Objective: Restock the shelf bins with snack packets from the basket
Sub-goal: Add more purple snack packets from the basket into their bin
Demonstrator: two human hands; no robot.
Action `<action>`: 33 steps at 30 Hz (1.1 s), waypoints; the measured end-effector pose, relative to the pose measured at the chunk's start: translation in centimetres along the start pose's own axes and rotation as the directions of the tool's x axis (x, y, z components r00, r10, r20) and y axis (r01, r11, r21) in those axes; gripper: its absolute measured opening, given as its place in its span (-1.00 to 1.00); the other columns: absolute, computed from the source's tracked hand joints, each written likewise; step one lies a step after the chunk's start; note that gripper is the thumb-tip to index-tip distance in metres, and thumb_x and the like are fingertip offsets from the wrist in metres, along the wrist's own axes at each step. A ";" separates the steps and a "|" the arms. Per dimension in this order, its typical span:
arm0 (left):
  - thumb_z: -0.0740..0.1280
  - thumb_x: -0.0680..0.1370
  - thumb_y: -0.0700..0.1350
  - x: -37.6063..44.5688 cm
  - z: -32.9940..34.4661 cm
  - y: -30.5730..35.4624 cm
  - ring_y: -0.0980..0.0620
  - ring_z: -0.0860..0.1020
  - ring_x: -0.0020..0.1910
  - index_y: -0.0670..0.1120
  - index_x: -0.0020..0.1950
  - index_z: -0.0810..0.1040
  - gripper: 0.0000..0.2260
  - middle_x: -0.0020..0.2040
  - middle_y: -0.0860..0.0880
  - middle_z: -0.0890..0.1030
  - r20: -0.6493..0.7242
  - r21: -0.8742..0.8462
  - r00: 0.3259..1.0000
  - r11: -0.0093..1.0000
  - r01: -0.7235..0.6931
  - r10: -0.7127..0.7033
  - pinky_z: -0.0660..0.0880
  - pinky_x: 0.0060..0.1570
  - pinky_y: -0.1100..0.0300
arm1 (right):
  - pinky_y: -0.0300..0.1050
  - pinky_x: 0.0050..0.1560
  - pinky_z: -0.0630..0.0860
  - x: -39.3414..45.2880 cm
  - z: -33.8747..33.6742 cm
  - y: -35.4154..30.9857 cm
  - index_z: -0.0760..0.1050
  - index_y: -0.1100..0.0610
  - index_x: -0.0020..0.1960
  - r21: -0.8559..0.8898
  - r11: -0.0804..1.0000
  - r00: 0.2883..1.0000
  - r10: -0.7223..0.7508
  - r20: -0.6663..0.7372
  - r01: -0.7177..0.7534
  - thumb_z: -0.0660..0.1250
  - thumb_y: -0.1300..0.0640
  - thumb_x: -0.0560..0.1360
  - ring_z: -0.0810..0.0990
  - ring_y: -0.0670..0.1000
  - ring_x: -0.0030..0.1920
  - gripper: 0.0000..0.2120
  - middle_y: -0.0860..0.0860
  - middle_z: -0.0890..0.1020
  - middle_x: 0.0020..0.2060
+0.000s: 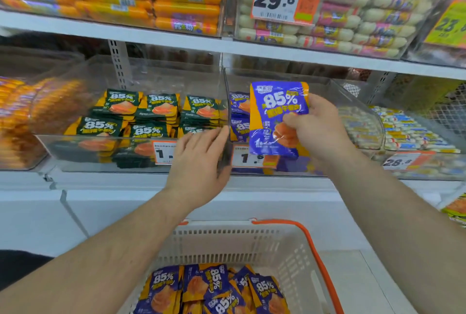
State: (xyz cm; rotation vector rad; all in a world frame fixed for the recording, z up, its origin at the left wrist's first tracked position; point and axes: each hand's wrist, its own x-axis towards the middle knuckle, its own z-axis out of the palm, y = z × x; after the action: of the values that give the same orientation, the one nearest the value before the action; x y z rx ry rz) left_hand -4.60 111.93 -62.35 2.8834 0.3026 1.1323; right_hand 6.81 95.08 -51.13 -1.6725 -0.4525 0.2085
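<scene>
In right grip [318, 129]: purple packet [274, 111]

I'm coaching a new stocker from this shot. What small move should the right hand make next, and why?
Probably lower the purple packet into the clear bin right behind it. The right hand grips it upright above that bin's front edge, matching purple packets already lie inside, and the left hand rests at the divider, out of the way.

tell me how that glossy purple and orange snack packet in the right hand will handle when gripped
The glossy purple and orange snack packet probably flexes: the film creases where the right hand pinches it. It looks light, staying upright from a grip at one edge. The shiny film may be slippery, so a firm pinch seems wise.
</scene>
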 end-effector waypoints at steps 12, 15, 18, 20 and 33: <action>0.35 0.31 -0.02 -0.3 1.0 0.2 -0.12 0.47 0.23 0.07 0.37 0.50 -0.41 0.18 -0.07 0.58 0.034 0.057 0.999 0.998 -0.011 0.009 0.11 0.36 -0.14 | -0.11 -0.23 0.44 8.4 5.1 3.4 0.46 0.18 0.04 -0.803 0.594 0.981 0.180 0.074 -0.049 0.38 0.08 0.50 0.48 0.03 -0.21 -0.78 0.10 0.52 -0.10; 0.36 0.30 -0.04 -0.3 1.0 0.3 -0.14 0.50 0.20 0.06 0.36 0.52 -0.41 0.15 -0.07 0.58 0.026 0.044 1.000 0.999 -0.011 0.010 0.12 0.35 -0.15 | -0.07 -0.14 0.44 8.6 4.7 3.8 0.53 0.14 -0.05 -0.817 0.572 0.983 0.180 0.043 -0.069 0.45 -0.11 0.40 0.57 0.12 0.03 -0.67 0.11 0.60 -0.03; 0.40 0.27 -0.07 -0.2 1.1 0.5 -0.14 0.49 0.19 0.05 0.34 0.52 -0.40 0.13 -0.08 0.58 0.011 0.033 1.000 0.999 -0.002 0.002 0.12 0.35 -0.17 | 0.04 0.24 0.47 8.2 4.6 3.8 0.49 0.04 0.36 -0.796 0.605 0.985 0.150 0.090 -0.019 0.46 -0.09 0.41 0.45 0.14 0.33 -0.45 0.06 0.51 0.34; 0.42 0.27 -0.07 -0.3 1.1 0.6 -0.13 0.46 0.19 0.05 0.34 0.53 -0.40 0.13 -0.08 0.57 0.017 0.020 1.000 1.000 0.007 -0.008 0.11 0.36 -0.18 | 0.07 0.32 0.44 8.0 4.6 3.7 0.54 0.02 0.33 -0.810 0.579 0.979 0.091 0.181 0.096 0.42 -0.01 0.44 0.43 0.10 0.35 -0.54 0.01 0.51 0.36; 0.36 0.27 -0.14 -2.2 0.6 3.1 -0.19 0.40 0.13 -0.06 0.16 0.47 -0.56 0.17 -0.11 0.40 -0.121 -0.131 0.985 0.982 -0.137 0.122 0.29 0.06 -0.02 | 0.05 0.01 0.46 5.7 4.6 5.3 0.67 0.13 -0.03 -0.750 0.455 0.739 -0.671 0.066 0.480 0.32 0.14 0.35 0.53 0.20 0.00 -0.75 0.13 0.61 -0.06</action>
State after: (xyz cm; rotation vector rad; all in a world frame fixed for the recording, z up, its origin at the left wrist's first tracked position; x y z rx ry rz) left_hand -5.21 108.50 -63.93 2.7580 0.0359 1.2831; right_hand 11.11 101.05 -56.34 -2.1621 -0.9956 -0.8169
